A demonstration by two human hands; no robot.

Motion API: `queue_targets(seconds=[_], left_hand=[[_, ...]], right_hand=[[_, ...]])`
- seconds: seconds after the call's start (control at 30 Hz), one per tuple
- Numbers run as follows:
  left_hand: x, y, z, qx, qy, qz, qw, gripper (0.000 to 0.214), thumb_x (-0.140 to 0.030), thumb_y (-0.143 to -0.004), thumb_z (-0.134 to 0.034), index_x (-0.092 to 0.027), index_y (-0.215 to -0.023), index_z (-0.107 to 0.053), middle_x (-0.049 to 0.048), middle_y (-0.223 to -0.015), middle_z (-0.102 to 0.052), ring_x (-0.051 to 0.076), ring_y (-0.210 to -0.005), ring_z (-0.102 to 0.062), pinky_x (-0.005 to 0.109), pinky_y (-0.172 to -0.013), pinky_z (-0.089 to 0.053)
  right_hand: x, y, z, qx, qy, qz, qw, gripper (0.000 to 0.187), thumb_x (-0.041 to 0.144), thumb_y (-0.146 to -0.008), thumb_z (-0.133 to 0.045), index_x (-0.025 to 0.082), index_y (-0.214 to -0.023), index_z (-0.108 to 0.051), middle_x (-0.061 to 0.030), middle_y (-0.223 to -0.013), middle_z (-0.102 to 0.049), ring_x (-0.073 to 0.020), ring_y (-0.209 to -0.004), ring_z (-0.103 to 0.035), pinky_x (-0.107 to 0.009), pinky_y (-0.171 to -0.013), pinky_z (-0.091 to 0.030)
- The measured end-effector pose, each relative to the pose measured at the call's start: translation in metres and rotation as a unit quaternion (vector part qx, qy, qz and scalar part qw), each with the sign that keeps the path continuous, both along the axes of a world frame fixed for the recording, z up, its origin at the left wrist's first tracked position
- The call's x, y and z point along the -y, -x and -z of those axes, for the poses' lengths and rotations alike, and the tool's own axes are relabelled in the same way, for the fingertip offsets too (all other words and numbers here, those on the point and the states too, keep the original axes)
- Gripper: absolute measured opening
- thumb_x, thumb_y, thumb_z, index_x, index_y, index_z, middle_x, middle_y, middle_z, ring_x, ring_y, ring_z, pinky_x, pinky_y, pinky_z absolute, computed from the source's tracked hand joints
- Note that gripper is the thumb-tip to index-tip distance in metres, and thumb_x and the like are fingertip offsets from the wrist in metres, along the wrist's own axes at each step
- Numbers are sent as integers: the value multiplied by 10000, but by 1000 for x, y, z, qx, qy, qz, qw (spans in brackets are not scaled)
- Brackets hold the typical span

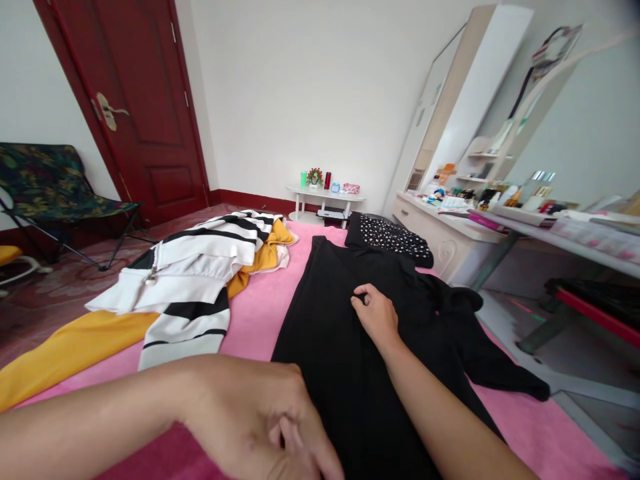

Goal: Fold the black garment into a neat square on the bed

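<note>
A long-sleeved black garment (330, 320) lies spread over the pink bed cover, one sleeve stretched out to the right. My right hand (377, 317) rests on its upper middle, fingers curled with thumb and forefinger closed at the black cloth. Close to the camera, my left hand (270, 420) is at the garment's lower left, its fingers bent and pressed together. The bottom of the picture cuts off those fingertips, so what they hold is hidden.
White-and-black striped clothing (200, 260) and a mustard-yellow garment (85, 343) lie heaped left on the pink cover (255, 313). A folded black dotted garment (390, 237) is at the far end. A cluttered dressing table (435, 230) stands right, a folding chair (65, 193) left.
</note>
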State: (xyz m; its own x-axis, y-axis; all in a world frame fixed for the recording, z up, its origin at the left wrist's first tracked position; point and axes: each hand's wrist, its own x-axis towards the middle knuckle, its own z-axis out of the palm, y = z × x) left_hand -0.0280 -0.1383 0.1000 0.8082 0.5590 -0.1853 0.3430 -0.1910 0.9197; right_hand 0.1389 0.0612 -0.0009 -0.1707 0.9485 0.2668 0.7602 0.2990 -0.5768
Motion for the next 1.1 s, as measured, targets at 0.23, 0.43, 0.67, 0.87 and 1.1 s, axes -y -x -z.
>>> queue_targets(seconds=[0.23, 0.43, 0.67, 0.87, 1.1], left_hand=[[-124, -7, 38, -135, -356, -254, 889, 509, -340, -863, -539, -157, -1334, -475, 117, -1366, -491, 255, -1251, -457, 365, -1051, -340], [-226, 0, 94, -316, -347, -271, 840, 859, -673, -866, -269, -68, -1468, -171, 155, -1539, -106, 293, -1419, -64, 486, -1130, -129], [-245, -9, 115, -338, -384, -379, 771, 864, -736, -839, -176, -161, -1484, -170, 152, -1543, -73, 317, -1414, -56, 474, -1124, -126], [-225, -10, 120, -360, -388, -366, 766, 831, -682, -868, -220, -109, -1470, -219, 171, -1525, -163, 326, -1409, -100, 475, -1118, -146], [-216, -10, 113, -345, -376, -380, 771, 803, -659, -878, -229, -110, -1463, -247, 165, -1521, -183, 320, -1409, -111, 479, -1121, -152]], right_hand=[[-1, -1, 1, -10, 1, -7, 1000, 170, 289, -747, -514, 279, -884, -614, 59, -563, -481, -131, -584, -501, -222, -506, -266], [-4, 0, 1, 20, 9, 6, 1000, 191, 258, -753, -510, 274, -918, -605, 56, -576, -504, -132, -588, -507, -223, -510, -255], [-4, 1, 0, 21, 18, -1, 1000, 367, 282, -791, -505, 240, -1155, -524, 31, -673, -593, -154, -674, -567, -232, -546, -305], [-29, -33, -23, 26, -107, 16, 994, 299, 332, -830, -483, 222, -1096, -566, -26, -950, -647, -179, -861, -588, -274, -744, -411], [-57, -120, -22, 290, -86, 197, 933, 601, 453, -764, -573, 216, -1304, -462, -169, -1384, -367, -375, -1262, -352, -496, -927, -366]])
